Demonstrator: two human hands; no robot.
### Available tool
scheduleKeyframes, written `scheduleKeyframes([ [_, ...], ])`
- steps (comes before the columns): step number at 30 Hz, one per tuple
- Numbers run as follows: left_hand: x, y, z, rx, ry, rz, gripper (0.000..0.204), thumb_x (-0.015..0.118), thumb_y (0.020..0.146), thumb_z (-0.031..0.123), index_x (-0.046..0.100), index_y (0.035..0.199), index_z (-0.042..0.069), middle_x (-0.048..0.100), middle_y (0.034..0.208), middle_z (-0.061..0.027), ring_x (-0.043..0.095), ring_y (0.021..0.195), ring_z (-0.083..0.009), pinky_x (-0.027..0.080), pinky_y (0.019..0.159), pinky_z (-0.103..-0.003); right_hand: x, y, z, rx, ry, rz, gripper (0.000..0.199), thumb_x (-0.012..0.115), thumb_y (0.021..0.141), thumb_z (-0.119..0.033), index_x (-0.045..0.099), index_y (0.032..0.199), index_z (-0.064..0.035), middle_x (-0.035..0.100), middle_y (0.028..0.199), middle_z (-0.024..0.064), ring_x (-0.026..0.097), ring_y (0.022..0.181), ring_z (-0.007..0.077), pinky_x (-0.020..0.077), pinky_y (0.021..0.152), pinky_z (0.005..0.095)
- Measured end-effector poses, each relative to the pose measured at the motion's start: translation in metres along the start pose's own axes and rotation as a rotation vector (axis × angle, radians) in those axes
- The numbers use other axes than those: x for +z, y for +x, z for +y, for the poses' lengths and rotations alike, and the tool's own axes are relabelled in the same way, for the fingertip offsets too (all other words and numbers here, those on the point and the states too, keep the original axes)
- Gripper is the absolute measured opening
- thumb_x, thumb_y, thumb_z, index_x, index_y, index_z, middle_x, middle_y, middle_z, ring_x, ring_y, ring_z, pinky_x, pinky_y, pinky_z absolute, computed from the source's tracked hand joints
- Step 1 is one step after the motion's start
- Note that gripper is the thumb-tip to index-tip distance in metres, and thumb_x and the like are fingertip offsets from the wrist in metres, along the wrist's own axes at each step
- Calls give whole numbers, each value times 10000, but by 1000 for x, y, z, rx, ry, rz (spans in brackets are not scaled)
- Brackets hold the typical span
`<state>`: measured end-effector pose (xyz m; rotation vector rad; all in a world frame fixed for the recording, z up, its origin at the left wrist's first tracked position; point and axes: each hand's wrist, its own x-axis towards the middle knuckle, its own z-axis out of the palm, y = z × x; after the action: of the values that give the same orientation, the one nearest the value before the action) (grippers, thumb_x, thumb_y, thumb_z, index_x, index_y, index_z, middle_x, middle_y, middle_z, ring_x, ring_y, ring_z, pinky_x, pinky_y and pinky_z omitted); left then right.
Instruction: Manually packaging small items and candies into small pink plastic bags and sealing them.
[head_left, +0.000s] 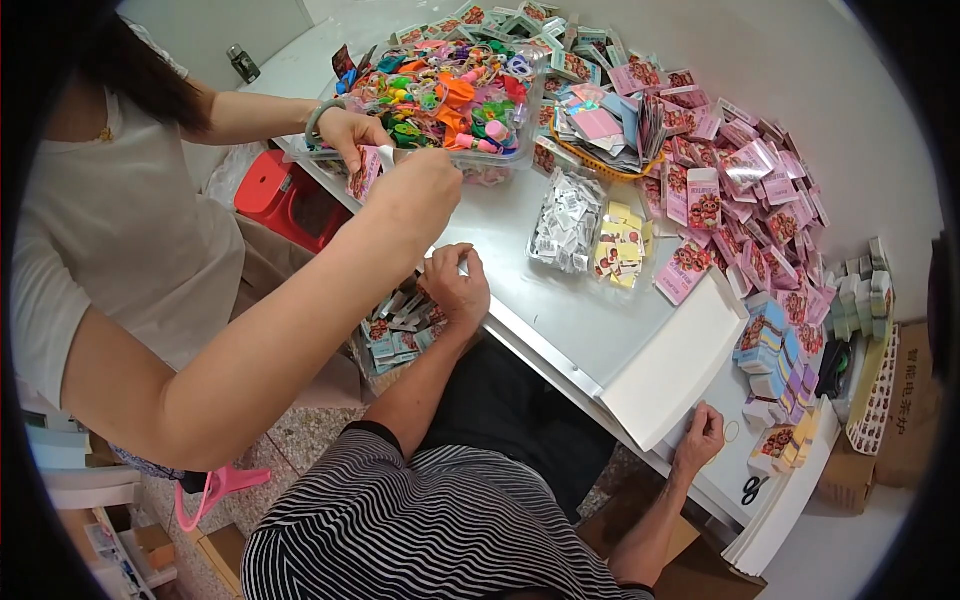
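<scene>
The small white tag (462,267) pinched in the left hand (455,287) grip could be dropped past the counter (560,320) edge if jostled; the right hand (700,437) grip, at 4 o'clock, cannot be told.

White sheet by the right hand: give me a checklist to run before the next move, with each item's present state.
1. Right hand at the white sheet: ok, fingers touch its near corner; whether they grip it, cannot tell.
2. Sheet lying flat on the table: ok.
3. Left hand free: cannot tell, its fingers curl at the table edge around something small and white.
4. Sheet's far edge unobstructed: not ok, a pink packet lies right against it.
5. Co-worker's hands away from the sheet: ok, they work beside the clear tub.
6. Scissors apart from the right hand: ok.
</scene>
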<state>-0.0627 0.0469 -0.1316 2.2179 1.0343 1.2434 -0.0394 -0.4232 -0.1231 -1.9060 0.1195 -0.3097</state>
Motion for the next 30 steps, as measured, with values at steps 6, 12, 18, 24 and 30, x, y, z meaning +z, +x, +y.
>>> scheduleKeyframes([
  [6,0,1,-1,-23,-2,-25,75,684,878,181,721,936,151,678,989,-12,607,972,-242,389,893,-433,0,-1,-4,32,1,-3,162,686,996,-141,674,933,8,623,833,-13,526,763,68,448,710,230],
  [12,-1,1,1,-19,-12,-20,80,685,885,188,720,947,152,673,990,-11,604,980,-239,382,904,-425,0,0,-4,26,-10,-4,164,686,996,-144,675,935,8,621,831,-16,523,760,68,443,705,229],
  [18,-2,1,2,-17,10,-19,81,686,888,188,717,953,152,671,997,-11,605,989,-238,381,911,-424,1,-1,-4,30,0,-3,161,683,997,-140,675,941,11,626,838,-12,529,764,70,452,715,232],
  [24,-3,0,2,-48,-8,-50,79,686,888,188,716,949,149,673,998,-12,607,995,-240,383,910,-426,-1,-1,-1,34,-4,-10,144,677,997,-120,676,951,16,639,858,-3,544,786,76,464,738,237],
  [30,2,-2,-2,7,-14,-4,76,693,885,170,714,955,149,679,1012,-17,610,995,-251,387,907,-425,-3,-2,-3,32,0,0,136,670,999,-107,675,959,23,643,865,2,548,798,76,464,745,228],
])
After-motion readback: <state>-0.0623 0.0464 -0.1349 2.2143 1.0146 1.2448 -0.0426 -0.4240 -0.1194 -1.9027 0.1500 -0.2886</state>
